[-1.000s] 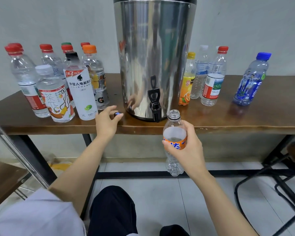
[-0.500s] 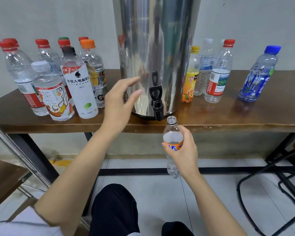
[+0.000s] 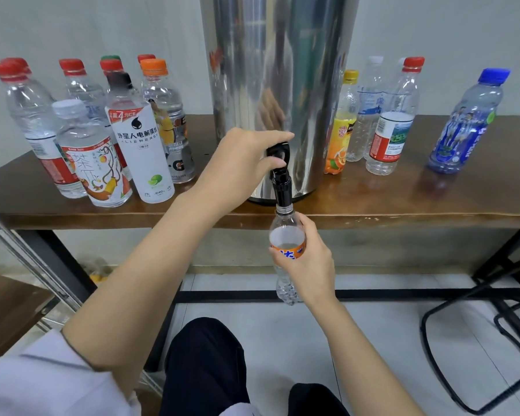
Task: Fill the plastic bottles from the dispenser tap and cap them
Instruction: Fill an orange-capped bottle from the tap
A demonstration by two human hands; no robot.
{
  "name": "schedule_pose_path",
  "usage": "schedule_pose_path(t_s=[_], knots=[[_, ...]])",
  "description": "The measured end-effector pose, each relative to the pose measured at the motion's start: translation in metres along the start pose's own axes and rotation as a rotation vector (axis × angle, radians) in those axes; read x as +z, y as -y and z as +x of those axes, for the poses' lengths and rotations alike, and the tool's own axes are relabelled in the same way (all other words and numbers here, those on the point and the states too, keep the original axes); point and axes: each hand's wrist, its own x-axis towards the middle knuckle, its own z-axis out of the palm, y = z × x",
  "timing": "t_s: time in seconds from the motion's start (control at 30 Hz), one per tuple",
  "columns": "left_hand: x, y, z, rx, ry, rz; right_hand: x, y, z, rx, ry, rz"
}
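Note:
A tall steel dispenser (image 3: 278,70) stands on the brown wooden table (image 3: 403,202), its black tap (image 3: 281,181) hanging over the front edge. My left hand (image 3: 243,159) grips the tap's black lever, thumb and fingers pinched on it. My right hand (image 3: 308,262) holds an uncapped clear bottle with an orange label (image 3: 285,235) upright, its open neck right under the spout. Whether water runs cannot be told.
Several capped bottles (image 3: 108,130) crowd the table left of the dispenser. More capped bottles (image 3: 388,124) and a blue-capped one (image 3: 466,124) stand to the right. Black metal stool legs (image 3: 478,325) sit on the floor at right; my knees are below.
My left hand rose from the tabletop and closed on the tap lever. My right hand lifted the open bottle up to the spout.

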Motion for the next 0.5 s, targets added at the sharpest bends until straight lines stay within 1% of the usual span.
schedule_pose_path(t_s=[0.1, 0.33, 0.43, 0.5], knots=[[0.004, 0.003, -0.002, 0.038, -0.082, -0.011, 0.002, 0.002, -0.001, -0.004, 0.006, 0.011], [0.031, 0.026, -0.026, 0.360, -0.393, 0.067, 0.005, 0.006, -0.005, 0.014, -0.015, 0.039], [0.049, 0.039, -0.047, 0.431, -0.425, 0.092, 0.005, 0.008, -0.006, 0.019, -0.021, 0.040], [0.055, 0.041, -0.057, 0.420, -0.420, 0.080, 0.006, 0.009, -0.007, 0.023, -0.025, 0.033]])
